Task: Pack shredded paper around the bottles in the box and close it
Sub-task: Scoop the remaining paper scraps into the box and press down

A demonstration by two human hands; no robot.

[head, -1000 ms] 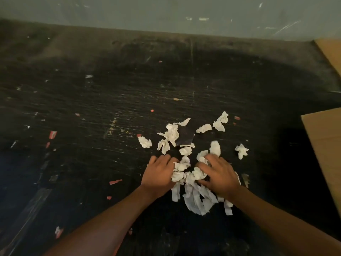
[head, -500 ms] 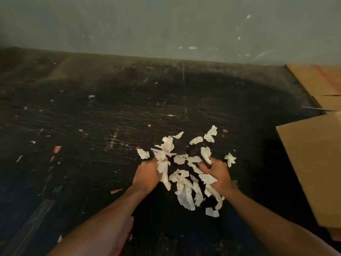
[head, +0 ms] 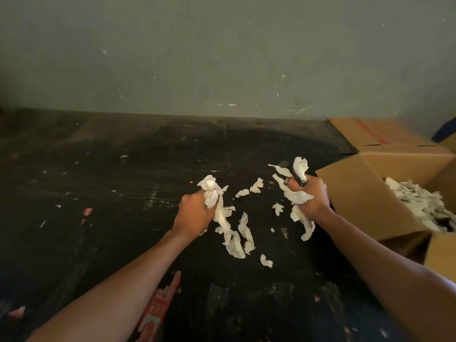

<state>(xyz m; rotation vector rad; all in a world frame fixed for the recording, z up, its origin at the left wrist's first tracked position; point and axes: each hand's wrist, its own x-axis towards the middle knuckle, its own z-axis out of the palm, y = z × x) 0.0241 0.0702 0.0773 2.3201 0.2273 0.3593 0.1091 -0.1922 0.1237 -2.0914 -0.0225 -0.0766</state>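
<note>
Both fistfuls of paper are now up off the tabletop.

Your left hand (head: 195, 213) and right hand (head: 308, 196) each clench torn white shredded paper (head: 229, 233), lifted from the scratched black tabletop (head: 98, 183) toward the open brown cardboard box (head: 357, 193) at right, already part-filled. Scraps remain behind. The bottles are hidden; the box is cut off.

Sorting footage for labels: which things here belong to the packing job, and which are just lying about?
Job:
left hand gripping shredded paper
right hand gripping another bunch
open box with paper filling
loose scraps on the floor

Lying about:
red wrapper
second carton
</note>
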